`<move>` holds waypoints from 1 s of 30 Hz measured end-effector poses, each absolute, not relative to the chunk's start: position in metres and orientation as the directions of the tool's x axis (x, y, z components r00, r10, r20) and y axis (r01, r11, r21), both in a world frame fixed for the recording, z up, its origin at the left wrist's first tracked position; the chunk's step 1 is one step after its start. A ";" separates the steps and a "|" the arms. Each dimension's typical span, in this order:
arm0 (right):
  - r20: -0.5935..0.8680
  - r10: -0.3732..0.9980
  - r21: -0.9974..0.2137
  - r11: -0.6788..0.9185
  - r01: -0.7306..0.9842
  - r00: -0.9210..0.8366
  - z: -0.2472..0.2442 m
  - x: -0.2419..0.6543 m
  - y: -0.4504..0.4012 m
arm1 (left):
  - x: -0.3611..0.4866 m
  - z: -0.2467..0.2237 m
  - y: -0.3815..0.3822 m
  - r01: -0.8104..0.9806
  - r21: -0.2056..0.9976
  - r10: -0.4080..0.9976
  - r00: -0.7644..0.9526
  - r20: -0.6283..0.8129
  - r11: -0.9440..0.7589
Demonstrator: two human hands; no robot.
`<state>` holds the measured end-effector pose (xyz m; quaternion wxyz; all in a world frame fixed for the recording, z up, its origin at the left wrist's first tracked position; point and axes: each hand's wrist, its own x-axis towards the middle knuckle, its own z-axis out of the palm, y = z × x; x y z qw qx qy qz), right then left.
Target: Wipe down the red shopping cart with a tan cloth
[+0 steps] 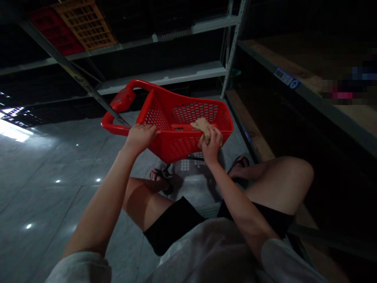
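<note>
A red plastic shopping cart point(182, 147) stands before me, its basket walls pierced with small holes. My left hand point(142, 136) is closed over the near rim, close to the handle end. Toward the other end of that rim, my right hand point(212, 145) grips a crumpled beige cloth point(202, 125), which drapes over the edge and partly into the basket. The cloth touches the rim, and its lower part is half hidden by my fingers.
Metal shelving point(188, 74) runs behind the cart, with a yellow crate point(85, 23) and a red crate point(54, 31) at upper left. A wooden-edged shelf point(306, 74) with a blue label lies to the right. Grey floor point(59, 181) stretches left; my sandalled feet flank the cart.
</note>
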<state>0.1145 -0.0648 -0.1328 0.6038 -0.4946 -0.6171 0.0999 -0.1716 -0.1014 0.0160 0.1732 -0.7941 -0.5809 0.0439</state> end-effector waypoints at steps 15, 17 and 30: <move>0.659 0.681 -0.481 0.709 0.516 -0.321 -0.124 0.054 -0.046 | -0.145 0.002 -0.103 0.934 -0.283 0.921 0.294 0.256 -0.219; 0.625 0.613 -0.416 0.786 0.458 -0.484 -0.123 0.043 -0.052 | -0.142 0.002 -0.105 0.930 -0.297 0.923 0.295 0.247 -0.218; 0.451 0.782 -0.885 0.331 0.328 0.429 -0.136 0.081 0.001 | -0.118 -0.003 -0.110 0.952 -0.272 0.936 0.218 0.277 -0.141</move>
